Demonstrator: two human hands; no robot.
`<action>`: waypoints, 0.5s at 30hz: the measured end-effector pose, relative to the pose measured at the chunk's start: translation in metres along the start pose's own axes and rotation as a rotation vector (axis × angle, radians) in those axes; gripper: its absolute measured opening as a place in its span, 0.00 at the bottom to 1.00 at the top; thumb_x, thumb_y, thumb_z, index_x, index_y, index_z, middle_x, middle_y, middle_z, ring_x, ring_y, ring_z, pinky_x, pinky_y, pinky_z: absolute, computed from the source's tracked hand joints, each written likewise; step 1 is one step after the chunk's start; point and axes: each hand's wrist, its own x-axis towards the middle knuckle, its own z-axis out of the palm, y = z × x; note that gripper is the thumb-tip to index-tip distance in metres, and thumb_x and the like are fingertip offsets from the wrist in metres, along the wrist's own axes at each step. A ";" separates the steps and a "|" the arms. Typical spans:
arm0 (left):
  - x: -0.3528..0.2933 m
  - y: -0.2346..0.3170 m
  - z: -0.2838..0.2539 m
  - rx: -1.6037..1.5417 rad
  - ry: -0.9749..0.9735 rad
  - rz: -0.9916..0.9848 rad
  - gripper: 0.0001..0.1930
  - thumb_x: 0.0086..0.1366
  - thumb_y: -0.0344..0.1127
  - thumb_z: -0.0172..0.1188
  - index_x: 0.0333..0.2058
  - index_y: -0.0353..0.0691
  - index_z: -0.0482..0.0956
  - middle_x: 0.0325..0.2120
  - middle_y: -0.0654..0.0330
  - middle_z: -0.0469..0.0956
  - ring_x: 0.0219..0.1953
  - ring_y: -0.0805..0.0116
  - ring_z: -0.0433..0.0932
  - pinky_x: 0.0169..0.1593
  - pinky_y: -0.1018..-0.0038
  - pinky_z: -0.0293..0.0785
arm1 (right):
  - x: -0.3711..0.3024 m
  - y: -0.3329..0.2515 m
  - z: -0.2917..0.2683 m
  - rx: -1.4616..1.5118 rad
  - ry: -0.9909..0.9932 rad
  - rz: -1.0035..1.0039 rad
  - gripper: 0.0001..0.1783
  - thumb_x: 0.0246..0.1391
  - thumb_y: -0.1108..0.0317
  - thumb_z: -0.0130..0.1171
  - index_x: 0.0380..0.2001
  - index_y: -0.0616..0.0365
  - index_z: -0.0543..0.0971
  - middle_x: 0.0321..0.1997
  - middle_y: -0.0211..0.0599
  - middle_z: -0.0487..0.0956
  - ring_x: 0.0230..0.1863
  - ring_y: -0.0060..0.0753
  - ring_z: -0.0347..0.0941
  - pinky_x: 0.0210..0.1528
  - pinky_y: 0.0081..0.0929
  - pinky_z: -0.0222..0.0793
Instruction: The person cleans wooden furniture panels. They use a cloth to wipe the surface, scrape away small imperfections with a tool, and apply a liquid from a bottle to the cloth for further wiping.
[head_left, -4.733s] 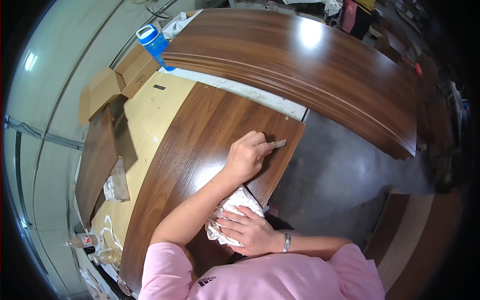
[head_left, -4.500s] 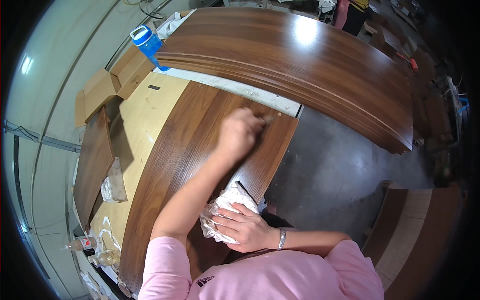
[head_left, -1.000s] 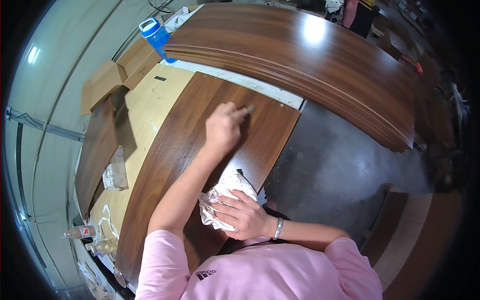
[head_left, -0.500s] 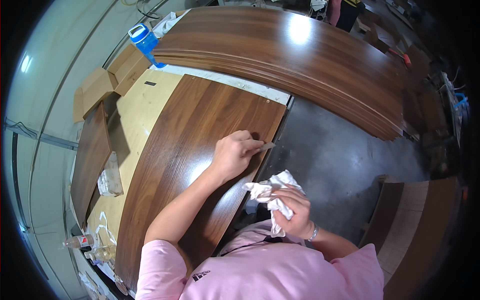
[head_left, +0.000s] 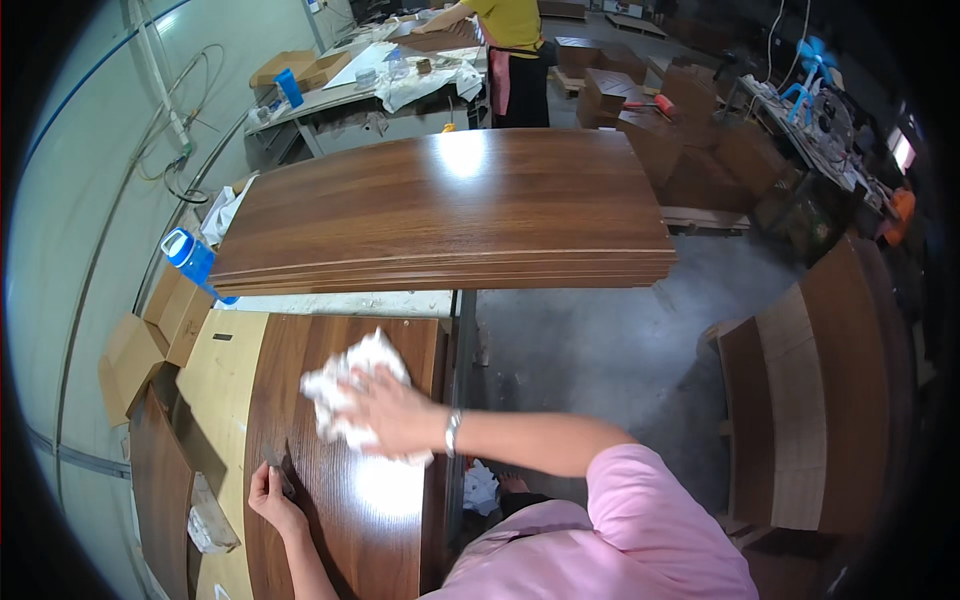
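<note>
A dark brown wood-grain panel (head_left: 330,545) lies on the bench in front of me. My right hand (head_left: 398,412), a band at its wrist, presses a crumpled white cloth (head_left: 368,352) onto the panel's middle; the fingers are somewhat smeared by motion. Over the panel's left part is my left hand (head_left: 272,500), its fingers pinching a small thin flat scraper (head_left: 287,484). Part of the scraper is hidden by the fingers.
Beyond the panel is a stack of brown boards (head_left: 450,220). A blue bottle (head_left: 190,258), an open cardboard box (head_left: 135,355) and a leaning board (head_left: 160,490) stand left. More boards (head_left: 850,390) stand right. A person in yellow (head_left: 512,30) works at a far bench.
My right hand has brought the cloth from beside the panel onto its surface. My left hand has moved from the panel's right edge to its left part with the scraper. My view has tilted up.
</note>
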 end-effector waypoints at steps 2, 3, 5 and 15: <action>-0.001 0.004 0.004 -0.049 -0.020 -0.018 0.08 0.64 0.23 0.58 0.41 0.29 0.81 0.33 0.64 0.79 0.35 0.77 0.73 0.42 0.79 0.70 | 0.022 0.046 -0.019 -0.146 0.006 0.203 0.37 0.57 0.42 0.53 0.66 0.46 0.66 0.73 0.50 0.57 0.75 0.56 0.46 0.71 0.58 0.43; 0.001 0.000 0.007 -0.006 -0.026 0.001 0.08 0.64 0.23 0.58 0.41 0.29 0.81 0.32 0.65 0.78 0.34 0.77 0.73 0.42 0.79 0.70 | 0.027 0.065 -0.026 -0.174 0.027 0.282 0.38 0.57 0.42 0.53 0.67 0.48 0.66 0.72 0.50 0.58 0.74 0.55 0.49 0.71 0.56 0.44; 0.009 -0.015 0.009 0.008 -0.057 0.051 0.08 0.64 0.23 0.58 0.41 0.28 0.80 0.29 0.66 0.76 0.33 0.78 0.72 0.41 0.80 0.69 | 0.040 0.084 -0.024 -0.057 0.034 0.326 0.40 0.56 0.43 0.54 0.67 0.52 0.65 0.72 0.50 0.59 0.73 0.54 0.51 0.72 0.52 0.45; 0.002 0.014 0.028 -0.265 -0.103 -0.058 0.15 0.61 0.22 0.60 0.45 0.16 0.75 0.39 0.37 0.78 0.40 0.52 0.79 0.46 0.62 0.79 | 0.037 0.010 0.049 -0.015 0.188 0.101 0.42 0.47 0.48 0.61 0.59 0.68 0.69 0.67 0.53 0.64 0.71 0.45 0.56 0.72 0.47 0.45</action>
